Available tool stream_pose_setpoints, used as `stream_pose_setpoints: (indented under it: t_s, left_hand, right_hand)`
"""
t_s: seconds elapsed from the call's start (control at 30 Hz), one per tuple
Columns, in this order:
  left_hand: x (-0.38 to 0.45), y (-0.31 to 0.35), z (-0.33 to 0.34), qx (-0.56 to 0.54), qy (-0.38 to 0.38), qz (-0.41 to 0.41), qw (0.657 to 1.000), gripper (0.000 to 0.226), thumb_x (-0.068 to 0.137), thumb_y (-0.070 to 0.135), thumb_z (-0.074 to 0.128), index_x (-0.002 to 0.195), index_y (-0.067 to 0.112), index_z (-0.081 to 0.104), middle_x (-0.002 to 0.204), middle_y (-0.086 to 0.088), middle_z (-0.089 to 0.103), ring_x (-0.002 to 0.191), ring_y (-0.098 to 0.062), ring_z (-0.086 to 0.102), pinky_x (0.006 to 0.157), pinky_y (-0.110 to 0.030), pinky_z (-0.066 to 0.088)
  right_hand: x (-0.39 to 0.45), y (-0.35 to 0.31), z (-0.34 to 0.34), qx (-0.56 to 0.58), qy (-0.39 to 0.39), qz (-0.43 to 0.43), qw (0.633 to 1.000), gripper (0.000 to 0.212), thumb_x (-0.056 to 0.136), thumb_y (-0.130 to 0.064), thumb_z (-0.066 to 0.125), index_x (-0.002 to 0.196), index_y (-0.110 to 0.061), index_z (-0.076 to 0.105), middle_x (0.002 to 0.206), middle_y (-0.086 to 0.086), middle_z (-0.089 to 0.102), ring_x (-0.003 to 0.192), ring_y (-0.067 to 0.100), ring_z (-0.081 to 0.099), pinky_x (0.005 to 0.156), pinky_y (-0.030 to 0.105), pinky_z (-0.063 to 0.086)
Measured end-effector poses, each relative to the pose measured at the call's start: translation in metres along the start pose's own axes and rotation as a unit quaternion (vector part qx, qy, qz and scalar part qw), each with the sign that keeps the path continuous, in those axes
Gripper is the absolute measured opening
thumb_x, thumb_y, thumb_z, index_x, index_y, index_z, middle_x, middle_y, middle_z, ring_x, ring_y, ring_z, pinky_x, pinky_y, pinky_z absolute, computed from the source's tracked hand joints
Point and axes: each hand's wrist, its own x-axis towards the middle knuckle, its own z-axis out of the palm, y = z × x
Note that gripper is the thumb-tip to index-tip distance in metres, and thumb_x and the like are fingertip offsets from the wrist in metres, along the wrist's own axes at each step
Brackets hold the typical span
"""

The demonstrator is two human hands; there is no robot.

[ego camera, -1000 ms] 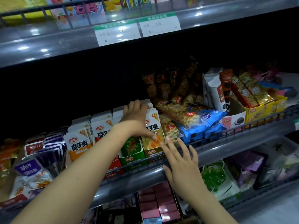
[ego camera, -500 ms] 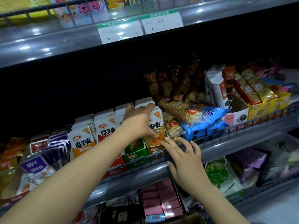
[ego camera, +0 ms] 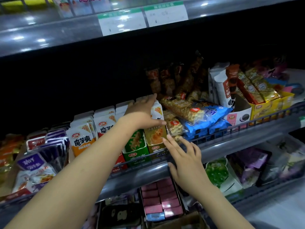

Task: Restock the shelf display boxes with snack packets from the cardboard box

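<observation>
Left hand [ego camera: 145, 113] has fingers clamped on the snack packets [ego camera: 157, 111] mid-frame, in the yellow display box [ego camera: 155, 139]; right hand [ego camera: 184, 156] fingers spread, touching its front; packets look light, floppy; grab the tops.

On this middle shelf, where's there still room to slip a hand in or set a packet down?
Free: the dark gap behind the white packet rows, left of the brown snack bags. Crowded: the front rail, where the left hand grips packets over the yellow display box, right hand beside it, blue packets alongside.
</observation>
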Motion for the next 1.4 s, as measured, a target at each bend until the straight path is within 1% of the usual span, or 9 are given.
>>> stream_pose_setpoints:
  t_s: [0.13,0.3,0.47,0.67,0.83,0.97,1.1,1.27,1.4]
  left_hand:
    - [-0.020,0.001,0.010,-0.018,0.135,0.007,0.991,0.085,0.089,0.063,0.044,0.153,0.025,0.002,0.161,-0.002,-0.002,0.148,-0.017,-0.005,0.119,-0.042,-0.008]
    - [-0.064,0.004,0.033,-0.040,0.319,0.029,0.947,0.061,0.095,0.044,0.047,0.147,0.016,0.032,0.157,-0.009,0.023,0.147,-0.021,0.013,0.119,-0.042,-0.003]
    - [-0.137,0.027,0.089,-0.180,0.320,0.056,0.929,0.037,0.090,0.029,0.049,0.123,0.016,0.059,0.135,-0.003,0.052,0.130,-0.018,0.039,0.107,-0.031,0.013]
    - [-0.225,0.056,0.189,-0.259,0.210,0.006,0.943,0.034,0.083,0.029,0.044,0.104,0.018,0.067,0.110,0.000,0.061,0.109,-0.015,0.048,0.093,-0.031,0.028]
    - [-0.281,0.078,0.267,-0.315,-0.010,-0.083,0.945,0.038,0.091,0.033,0.039,0.119,0.020,0.060,0.122,0.003,0.054,0.118,-0.017,0.048,0.098,-0.035,0.029]
    - [-0.299,0.079,0.318,-0.354,-0.151,-0.110,0.916,0.043,0.095,0.025,0.047,0.137,0.020,0.044,0.143,0.000,0.040,0.134,-0.020,0.034,0.111,-0.034,0.024]
    - [-0.319,0.055,0.359,-0.356,-0.266,-0.149,0.883,0.062,0.098,0.040,0.042,0.152,0.026,0.016,0.161,0.002,0.001,0.147,-0.021,0.004,0.118,-0.046,0.008]
    - [-0.336,0.025,0.391,-0.258,-0.422,-0.075,0.866,0.077,0.094,0.057,0.040,0.153,0.029,-0.002,0.160,0.004,-0.012,0.147,-0.023,-0.010,0.116,-0.047,0.002]
    - [-0.325,0.019,0.396,-0.238,-0.443,-0.013,0.864,0.084,0.087,0.057,0.056,0.151,0.039,0.005,0.159,0.003,-0.006,0.145,-0.029,-0.006,0.117,-0.049,0.012]
  right_hand:
    - [-0.005,-0.003,-0.004,0.055,-0.020,-0.014,0.998,0.071,0.093,-0.031,0.050,0.151,-0.033,0.008,0.157,-0.017,-0.003,0.141,0.017,0.003,0.112,0.039,0.005]
    - [-0.036,-0.009,-0.005,0.049,0.001,-0.020,0.999,0.063,0.086,-0.031,0.051,0.145,-0.026,0.030,0.153,-0.004,0.032,0.135,0.020,0.026,0.106,0.041,0.030]
    - [-0.089,-0.006,0.007,0.049,-0.029,-0.005,0.998,0.049,0.081,-0.028,0.056,0.129,-0.017,0.056,0.136,0.002,0.054,0.117,0.021,0.042,0.093,0.043,0.047]
    - [-0.179,0.001,0.027,0.010,-0.122,0.065,0.990,0.045,0.080,-0.029,0.060,0.125,-0.019,0.058,0.135,0.005,0.054,0.112,0.027,0.052,0.091,0.043,0.048]
    - [-0.244,0.008,0.047,-0.041,-0.238,0.132,0.961,0.054,0.077,-0.032,0.069,0.128,-0.018,0.057,0.143,0.017,0.044,0.123,0.040,0.047,0.095,0.052,0.045]
    - [-0.263,0.012,0.052,-0.046,-0.237,0.119,0.963,0.060,0.074,-0.025,0.072,0.130,-0.014,0.055,0.144,0.021,0.042,0.127,0.041,0.043,0.092,0.052,0.048]
    - [-0.265,0.014,0.052,-0.035,-0.210,0.116,0.970,0.059,0.077,-0.024,0.067,0.133,-0.013,0.052,0.145,0.016,0.041,0.132,0.033,0.031,0.100,0.048,0.042]
    - [-0.266,0.014,0.056,-0.048,-0.217,0.102,0.970,0.057,0.080,-0.028,0.061,0.134,-0.014,0.051,0.140,0.014,0.048,0.132,0.035,0.034,0.102,0.048,0.040]
    - [-0.265,0.012,0.057,-0.051,-0.217,0.104,0.969,0.060,0.077,-0.027,0.068,0.133,-0.014,0.051,0.138,0.014,0.050,0.131,0.033,0.032,0.099,0.049,0.041]
